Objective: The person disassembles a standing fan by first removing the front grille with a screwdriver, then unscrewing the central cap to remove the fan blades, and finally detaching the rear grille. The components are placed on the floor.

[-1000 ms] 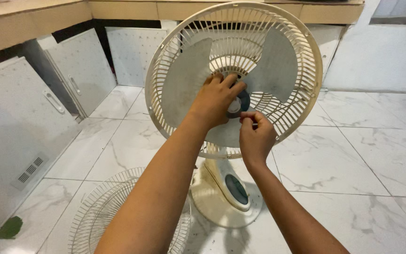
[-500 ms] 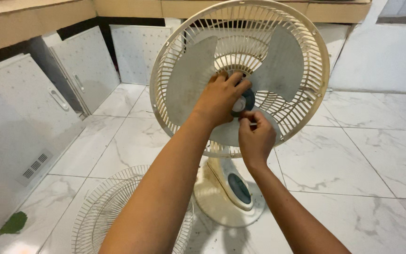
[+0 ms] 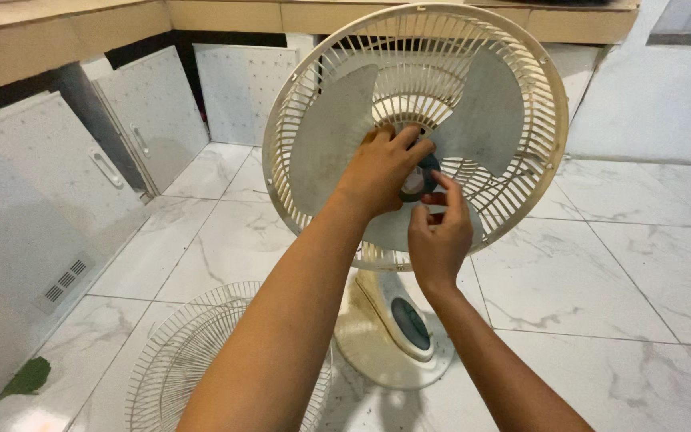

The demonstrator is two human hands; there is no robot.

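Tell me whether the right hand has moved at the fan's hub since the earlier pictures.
Yes. The right hand has opened: its fingers, earlier pinched just below the dark blue hub cap, now stretch up toward it, while the left hand covers the hub.

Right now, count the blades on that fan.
3. One blade stands left of the hub, one upper right, and one hangs below, partly covered by the left hand and right hand. None seems hidden.

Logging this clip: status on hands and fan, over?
Left hand gripping dark hub cap on fan blades. Right hand open, fingers just below cap. Detached front grille on floor; nothing blocking.
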